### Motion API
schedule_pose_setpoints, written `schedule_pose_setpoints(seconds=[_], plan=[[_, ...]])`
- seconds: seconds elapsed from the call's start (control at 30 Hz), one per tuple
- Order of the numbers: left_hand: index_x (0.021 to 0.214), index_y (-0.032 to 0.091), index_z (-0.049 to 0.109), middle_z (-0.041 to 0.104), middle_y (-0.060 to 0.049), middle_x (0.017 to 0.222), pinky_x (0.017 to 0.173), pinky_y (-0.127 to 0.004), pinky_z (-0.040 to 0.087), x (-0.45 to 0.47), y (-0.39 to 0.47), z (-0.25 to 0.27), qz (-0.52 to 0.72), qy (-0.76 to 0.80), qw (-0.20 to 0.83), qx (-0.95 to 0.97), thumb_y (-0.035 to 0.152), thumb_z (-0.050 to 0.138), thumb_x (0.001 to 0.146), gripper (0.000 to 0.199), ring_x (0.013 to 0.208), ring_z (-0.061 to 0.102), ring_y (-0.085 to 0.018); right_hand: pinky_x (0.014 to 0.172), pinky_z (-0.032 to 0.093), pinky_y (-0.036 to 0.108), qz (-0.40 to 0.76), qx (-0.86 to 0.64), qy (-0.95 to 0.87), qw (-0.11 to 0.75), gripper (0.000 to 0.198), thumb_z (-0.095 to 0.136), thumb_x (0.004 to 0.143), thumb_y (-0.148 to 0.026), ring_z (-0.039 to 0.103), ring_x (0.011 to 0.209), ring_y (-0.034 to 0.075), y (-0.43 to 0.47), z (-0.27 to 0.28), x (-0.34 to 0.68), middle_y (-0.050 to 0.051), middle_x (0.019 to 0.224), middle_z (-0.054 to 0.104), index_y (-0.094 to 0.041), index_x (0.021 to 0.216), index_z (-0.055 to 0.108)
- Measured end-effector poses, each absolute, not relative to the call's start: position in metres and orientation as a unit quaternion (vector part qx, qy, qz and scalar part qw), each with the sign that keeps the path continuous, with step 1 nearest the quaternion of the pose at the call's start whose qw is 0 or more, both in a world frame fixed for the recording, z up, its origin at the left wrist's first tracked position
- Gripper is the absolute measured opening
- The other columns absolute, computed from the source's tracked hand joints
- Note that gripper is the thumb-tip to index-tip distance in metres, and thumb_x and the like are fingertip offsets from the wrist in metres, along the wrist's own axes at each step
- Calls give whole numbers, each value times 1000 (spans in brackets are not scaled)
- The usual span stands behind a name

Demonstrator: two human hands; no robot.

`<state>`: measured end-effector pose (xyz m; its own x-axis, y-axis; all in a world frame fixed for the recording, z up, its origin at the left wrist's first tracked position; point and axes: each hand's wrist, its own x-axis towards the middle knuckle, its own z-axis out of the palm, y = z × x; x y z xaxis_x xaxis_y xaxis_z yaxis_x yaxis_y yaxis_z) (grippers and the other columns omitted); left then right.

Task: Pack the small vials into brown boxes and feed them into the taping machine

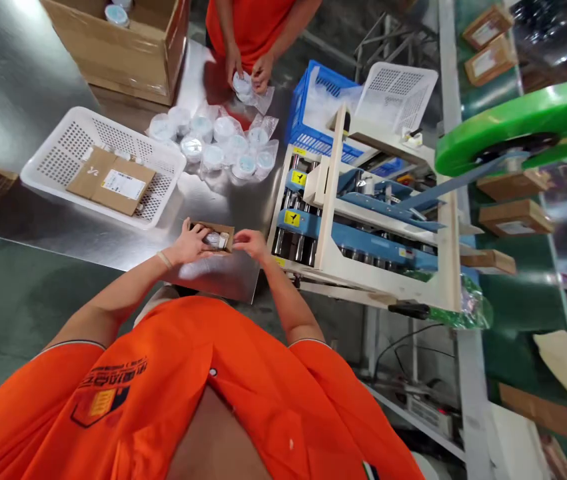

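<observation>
A small cardboard box (228,233) stands with its top open near the front edge of the metal table. Inside it lie whitish, plastic-wrapped items (217,240) whose kind I cannot make out. My left hand (190,243) grips the box's left end, its fingers reaching over the rim toward the contents. At the opposite end, my right hand (253,245) pinches the cardboard edge between thumb and fingers. Beyond the box, several round, white-lidded containers in clear plastic bags (213,157) lie grouped on the table.
To the left, a white perforated basket (43,173) holds a labelled flat carton (108,175). A large carton (113,57) stands behind it. Across the table, a co-worker's hands (262,72) handle a bagged container. A box-taping machine (330,200) adjoins the table's right side; a green conveyor (506,307) carries boxes beyond.
</observation>
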<state>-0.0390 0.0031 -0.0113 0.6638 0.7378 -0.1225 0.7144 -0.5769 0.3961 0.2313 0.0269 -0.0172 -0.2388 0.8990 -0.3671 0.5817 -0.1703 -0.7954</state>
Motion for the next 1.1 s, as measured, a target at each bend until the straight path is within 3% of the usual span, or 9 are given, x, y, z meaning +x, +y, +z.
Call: schedule_pose_setpoints(seconds=[0.13, 0.3, 0.47, 0.67, 0.77, 0.87, 0.93, 1.0, 1.1], plan=[[114, 37, 89, 66, -10, 153, 128, -79, 17, -38, 5, -14, 45, 403, 224, 886, 51, 67, 102, 29, 144, 49, -40, 82, 55, 29, 433, -557, -706, 58, 17, 81, 78, -22, 70, 82, 19, 35, -24, 183, 4, 86, 78, -13, 92, 79], [127, 26, 80, 71, -12, 143, 127, -55, 41, -76, 5, -31, 238, 485, 296, 788, 39, 57, 105, 34, 143, 55, -30, 98, 55, 32, 391, -461, -796, 22, 19, 70, 99, -25, 70, 104, 21, 22, -6, 195, 9, 113, 78, -14, 109, 82], [154, 19, 59, 68, -17, 149, 115, -44, 56, -101, 11, -58, 252, 479, 516, 664, 52, 79, 83, 80, 141, 63, -30, 106, 53, 32, 358, -453, -816, -11, 25, 59, 106, -18, 68, 113, 22, -1, 3, 203, 10, 121, 77, -16, 108, 84], [131, 14, 70, 79, -14, 117, 99, -43, 63, -55, 17, -74, 316, 498, 581, 561, 59, 91, 67, 80, 108, 74, -27, 95, 53, 29, 254, -528, -803, -107, 25, 60, 111, -26, 70, 113, 25, 9, 11, 178, 12, 123, 76, -19, 109, 83], [132, 13, 72, 81, -13, 111, 98, -41, 63, -61, 22, -73, 306, 488, 586, 570, 62, 89, 70, 81, 106, 75, -26, 110, 51, 41, 173, -575, -797, -70, 31, 68, 108, -30, 64, 135, 34, 12, 14, 173, 21, 144, 68, -17, 135, 76], [142, 14, 72, 81, -16, 124, 109, -47, 60, -81, 25, -67, 287, 505, 560, 590, 68, 70, 88, 76, 123, 73, -31, 130, 36, 53, 142, -563, -814, -7, 62, 82, 99, -28, 42, 161, 41, 14, 8, 179, 23, 166, 55, -16, 157, 62], [150, 14, 69, 74, -20, 143, 123, -56, 50, -83, 21, -58, 261, 537, 483, 641, 68, 58, 97, 76, 145, 62, -37, 134, 30, 57, 170, -531, -830, 3, 63, 81, 99, -28, 35, 167, 41, 13, -1, 187, 23, 169, 53, -14, 157, 62], [160, 9, 59, 59, -25, 163, 133, -66, 32, -71, 9, -49, 193, 553, 376, 718, 70, 58, 98, 87, 164, 40, -45, 136, 27, 58, 209, -513, -832, -2, 55, 71, 105, -29, 33, 168, 39, 8, -12, 195, 22, 169, 54, -12, 156, 63], [172, 1, 38, 31, -35, 178, 133, -77, 13, -39, -16, -39, 63, 558, 251, 788, 70, 67, 94, 108, 171, 16, -54, 136, 25, 59, 237, -529, -815, 7, 56, 63, 108, -34, 29, 169, 39, -4, -29, 206, 20, 174, 48, -15, 161, 60]])
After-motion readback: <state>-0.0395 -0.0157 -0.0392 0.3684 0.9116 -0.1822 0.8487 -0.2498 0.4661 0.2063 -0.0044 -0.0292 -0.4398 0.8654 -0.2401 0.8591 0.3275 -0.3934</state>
